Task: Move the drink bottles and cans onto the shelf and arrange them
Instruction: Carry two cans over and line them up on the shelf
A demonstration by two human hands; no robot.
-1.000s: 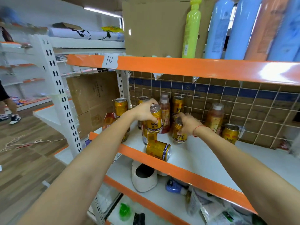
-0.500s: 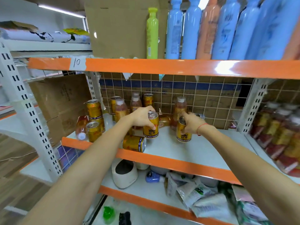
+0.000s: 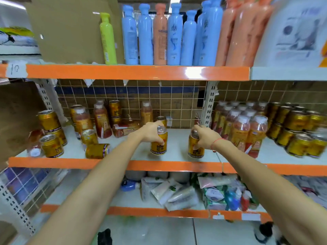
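My left hand (image 3: 151,131) grips a gold can (image 3: 158,145) by its top, upright over the middle shelf (image 3: 177,166). My right hand (image 3: 205,137) grips a second gold can (image 3: 194,148) the same way, just to the right. Loose gold cans (image 3: 51,145) and tea bottles (image 3: 101,119) stand at the shelf's left, and one can (image 3: 97,150) lies on its side. On the right, bottles (image 3: 242,128) and gold cans (image 3: 299,133) stand in neat rows.
Tall blue, orange and green bottles (image 3: 159,34) and a cardboard box (image 3: 70,30) fill the shelf above. Pouches and packets (image 3: 177,191) lie on the lower shelf. A white upright post (image 3: 209,103) splits the two shelf bays.
Both hands have carried their cans to the right along the shelf, away from the loose group. The view has swung right, showing the neat rows in the right bay.
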